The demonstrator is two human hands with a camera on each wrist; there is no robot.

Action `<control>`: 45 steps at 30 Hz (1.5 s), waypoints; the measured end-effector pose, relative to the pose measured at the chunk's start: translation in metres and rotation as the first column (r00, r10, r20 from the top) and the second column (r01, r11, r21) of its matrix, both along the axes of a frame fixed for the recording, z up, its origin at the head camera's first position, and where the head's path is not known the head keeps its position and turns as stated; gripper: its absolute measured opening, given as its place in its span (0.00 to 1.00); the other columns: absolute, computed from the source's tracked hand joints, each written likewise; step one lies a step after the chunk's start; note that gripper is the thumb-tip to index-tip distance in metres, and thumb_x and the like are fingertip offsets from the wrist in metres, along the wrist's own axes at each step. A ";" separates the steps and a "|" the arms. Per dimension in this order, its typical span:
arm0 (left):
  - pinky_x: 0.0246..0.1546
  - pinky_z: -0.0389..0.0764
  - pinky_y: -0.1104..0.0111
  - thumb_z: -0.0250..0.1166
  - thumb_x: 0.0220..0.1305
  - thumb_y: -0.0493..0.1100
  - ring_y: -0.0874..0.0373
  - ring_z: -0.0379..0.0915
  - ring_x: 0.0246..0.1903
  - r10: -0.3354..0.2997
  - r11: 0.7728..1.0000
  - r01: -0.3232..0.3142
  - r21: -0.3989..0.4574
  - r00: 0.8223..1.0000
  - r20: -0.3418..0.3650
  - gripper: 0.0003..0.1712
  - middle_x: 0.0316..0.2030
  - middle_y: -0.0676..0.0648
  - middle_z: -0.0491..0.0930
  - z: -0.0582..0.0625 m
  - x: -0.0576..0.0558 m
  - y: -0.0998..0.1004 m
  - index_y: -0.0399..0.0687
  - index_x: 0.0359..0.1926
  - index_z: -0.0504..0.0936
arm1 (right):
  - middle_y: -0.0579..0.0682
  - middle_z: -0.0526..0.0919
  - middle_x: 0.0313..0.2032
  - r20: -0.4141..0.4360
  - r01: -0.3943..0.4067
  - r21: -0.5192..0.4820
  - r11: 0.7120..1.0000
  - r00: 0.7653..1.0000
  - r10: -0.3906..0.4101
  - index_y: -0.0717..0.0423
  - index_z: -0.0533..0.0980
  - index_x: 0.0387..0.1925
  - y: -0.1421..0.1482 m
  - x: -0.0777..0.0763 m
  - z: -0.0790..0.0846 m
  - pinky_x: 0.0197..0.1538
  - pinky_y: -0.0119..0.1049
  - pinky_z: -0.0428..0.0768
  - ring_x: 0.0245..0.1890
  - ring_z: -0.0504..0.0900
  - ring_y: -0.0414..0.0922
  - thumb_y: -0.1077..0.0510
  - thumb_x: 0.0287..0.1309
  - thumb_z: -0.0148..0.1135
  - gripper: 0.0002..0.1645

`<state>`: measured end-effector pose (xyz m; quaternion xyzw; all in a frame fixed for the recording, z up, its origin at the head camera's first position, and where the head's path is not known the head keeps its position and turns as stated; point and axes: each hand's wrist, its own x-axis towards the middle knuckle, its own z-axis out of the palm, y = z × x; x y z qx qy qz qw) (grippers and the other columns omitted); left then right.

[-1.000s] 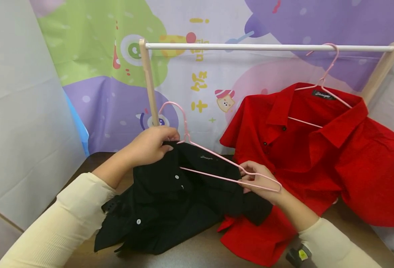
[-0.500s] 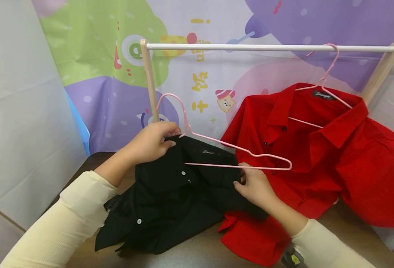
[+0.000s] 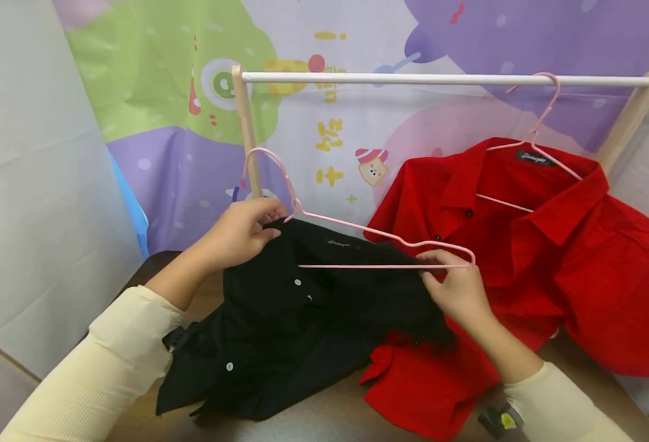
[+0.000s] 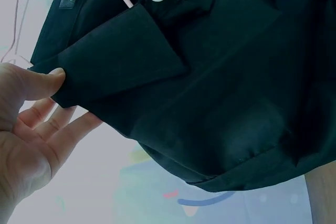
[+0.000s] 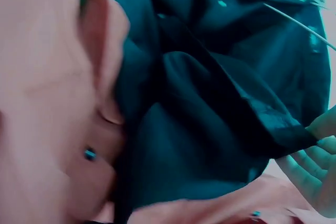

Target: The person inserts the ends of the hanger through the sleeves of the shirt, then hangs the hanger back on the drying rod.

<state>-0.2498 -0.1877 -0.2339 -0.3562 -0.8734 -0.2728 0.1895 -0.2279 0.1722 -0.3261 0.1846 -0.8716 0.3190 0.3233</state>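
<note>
A black short-sleeved shirt [image 3: 280,344] with white buttons is held up by its collar above the table. My left hand [image 3: 238,236] pinches one side of the collar between thumb and fingers, close to the neck of a pink wire hanger [image 3: 357,266]. The hanger's left part is hidden inside the shirt; its right end sticks out in front of the collar. My right hand [image 3: 459,288] pinches the other collar side, right by the hanger's exposed end. In the right wrist view, thumb and fingers hold the dark cloth [image 5: 283,135] at its edge.
A red shirt [image 3: 595,270] hangs on another pink hanger [image 3: 551,104] at the right of the white rail [image 3: 413,79]. Wooden posts [image 3: 245,123] support the rail. Below lies a brown table [image 3: 324,405], and a printed cloth [image 3: 324,37] covers the back.
My right hand first slid off the hanger's end, then moved right and up, stretching the collar toward that end. Both the hanger and my left hand rose slightly; the hanger's hook shifted left.
</note>
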 end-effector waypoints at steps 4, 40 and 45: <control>0.44 0.79 0.55 0.66 0.57 0.26 0.45 0.78 0.40 0.005 1.000 -0.004 0.027 0.999 -0.040 0.13 0.39 0.41 0.80 0.004 -0.001 0.001 0.37 0.43 0.79 | 0.56 0.87 0.33 -0.126 0.019 0.067 0.998 0.992 -0.011 0.61 0.84 0.37 0.010 -0.001 0.022 0.33 0.48 0.79 0.31 0.84 0.52 0.76 0.46 0.67 0.15; 0.15 0.74 0.53 0.63 0.59 0.30 0.45 0.73 0.25 0.234 0.919 -0.329 -0.216 0.898 -0.372 0.10 0.29 0.47 0.72 -0.019 -0.010 0.011 0.49 0.35 0.75 | 0.50 0.85 0.31 0.038 -0.134 0.313 0.940 0.991 0.128 0.61 0.84 0.34 0.042 -0.010 0.059 0.32 0.38 0.74 0.28 0.75 0.44 0.76 0.46 0.62 0.14; 0.12 0.73 0.53 0.58 0.58 0.28 0.44 0.72 0.21 0.250 0.904 -0.361 -0.229 0.881 -0.403 0.09 0.27 0.44 0.71 -0.022 -0.007 0.020 0.46 0.34 0.74 | 0.49 0.83 0.29 0.100 -0.126 0.321 0.939 0.990 0.099 0.59 0.84 0.34 0.038 -0.004 0.057 0.32 0.40 0.74 0.28 0.76 0.44 0.73 0.46 0.62 0.13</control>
